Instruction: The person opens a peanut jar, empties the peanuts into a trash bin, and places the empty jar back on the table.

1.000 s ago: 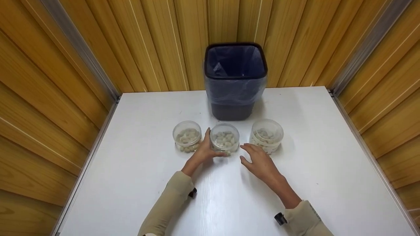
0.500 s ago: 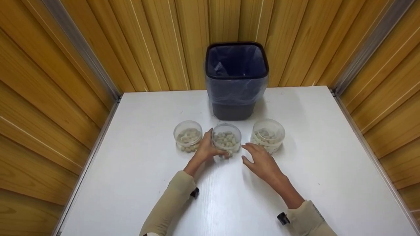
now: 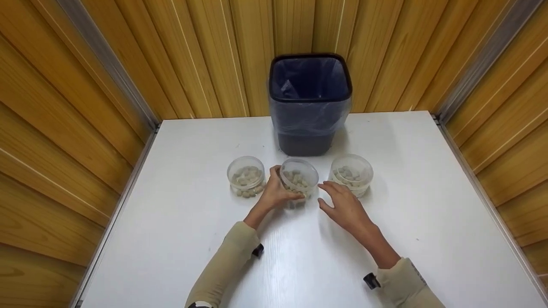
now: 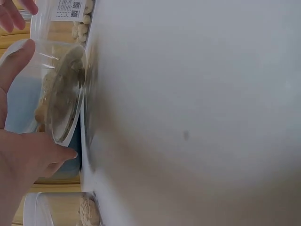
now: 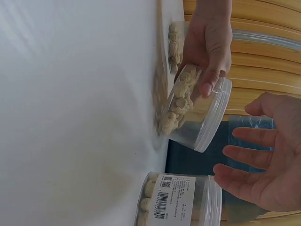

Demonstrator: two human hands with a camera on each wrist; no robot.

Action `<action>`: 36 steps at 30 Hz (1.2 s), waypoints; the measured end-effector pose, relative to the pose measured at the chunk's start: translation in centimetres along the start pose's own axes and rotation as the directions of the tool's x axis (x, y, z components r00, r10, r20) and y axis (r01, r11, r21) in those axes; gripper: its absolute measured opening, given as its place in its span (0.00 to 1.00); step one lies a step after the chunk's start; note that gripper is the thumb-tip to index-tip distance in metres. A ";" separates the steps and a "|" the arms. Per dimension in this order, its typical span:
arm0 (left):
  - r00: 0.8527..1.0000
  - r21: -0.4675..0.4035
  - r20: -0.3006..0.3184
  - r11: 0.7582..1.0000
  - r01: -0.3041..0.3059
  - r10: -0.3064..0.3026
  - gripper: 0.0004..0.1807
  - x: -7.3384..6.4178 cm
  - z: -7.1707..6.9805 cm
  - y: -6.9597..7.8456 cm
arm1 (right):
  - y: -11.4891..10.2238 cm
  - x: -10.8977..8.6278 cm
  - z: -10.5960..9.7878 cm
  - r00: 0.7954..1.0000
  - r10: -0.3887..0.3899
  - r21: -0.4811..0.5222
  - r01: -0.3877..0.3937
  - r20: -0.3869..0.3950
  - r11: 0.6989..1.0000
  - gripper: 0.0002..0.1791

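My left hand [image 3: 274, 193] grips the middle clear plastic jar [image 3: 300, 176] from its left side, thumb at the front. Pale brown, lumpy pieces, perhaps dried mushrooms, lie heaped inside it. In the left wrist view the base of this jar [image 4: 66, 101] shows, tilted up from the table. My right hand [image 3: 346, 208] hovers with spread, slightly bent fingers between the middle jar and the right jar [image 3: 352, 171], holding nothing. A white barcode label [image 5: 171, 200] on the right jar appears in the right wrist view. To the left stands a similar jar [image 3: 246, 174] of pieces.
Behind the jars a dark bin [image 3: 306, 143] with a translucent liner stands against the wood-patterned wall [image 3: 205, 55]. The white table [image 3: 162, 214] carries everything. Panelled walls with grey metal rails close off both sides.
My left hand has tilted the middle jar and raised it slightly, moving a little to the right. The right hand keeps nearly the same pose; the outer jars stay put.
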State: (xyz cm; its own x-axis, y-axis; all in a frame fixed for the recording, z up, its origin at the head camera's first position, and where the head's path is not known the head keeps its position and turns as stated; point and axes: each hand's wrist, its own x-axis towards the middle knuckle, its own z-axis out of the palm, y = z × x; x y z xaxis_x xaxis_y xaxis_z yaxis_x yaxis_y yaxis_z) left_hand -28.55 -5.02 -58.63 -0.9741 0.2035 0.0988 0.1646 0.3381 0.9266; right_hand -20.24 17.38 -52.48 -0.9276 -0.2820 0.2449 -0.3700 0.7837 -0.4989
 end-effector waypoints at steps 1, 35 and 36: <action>1.000 0.000 -0.014 1.000 -0.006 0.006 0.63 0.0 0.0 0.0 | -0.1 0.1 -0.1 1.000 -0.002 0.000 0.002 -0.003 1.000 0.23; 0.948 -0.057 -0.123 0.952 -0.302 0.294 0.66 -1.6 -2.4 2.5 | -4.2 7.1 -3.4 0.980 -0.178 -0.101 0.187 0.086 0.977 0.32; 0.945 -0.042 -0.125 0.950 -0.309 0.302 0.66 -1.6 -2.6 2.5 | -4.1 7.4 -3.3 0.979 -0.180 -0.098 0.189 0.095 0.977 0.33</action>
State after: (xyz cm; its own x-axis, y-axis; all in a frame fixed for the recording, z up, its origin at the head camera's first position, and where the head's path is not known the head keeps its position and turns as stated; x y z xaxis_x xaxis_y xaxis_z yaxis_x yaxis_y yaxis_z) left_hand -26.96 -6.88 -55.55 -0.8903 0.1798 0.4183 0.4509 0.2203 0.8650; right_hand -25.40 13.91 -45.85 -0.8467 -0.4693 0.2508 -0.5316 0.7669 -0.3595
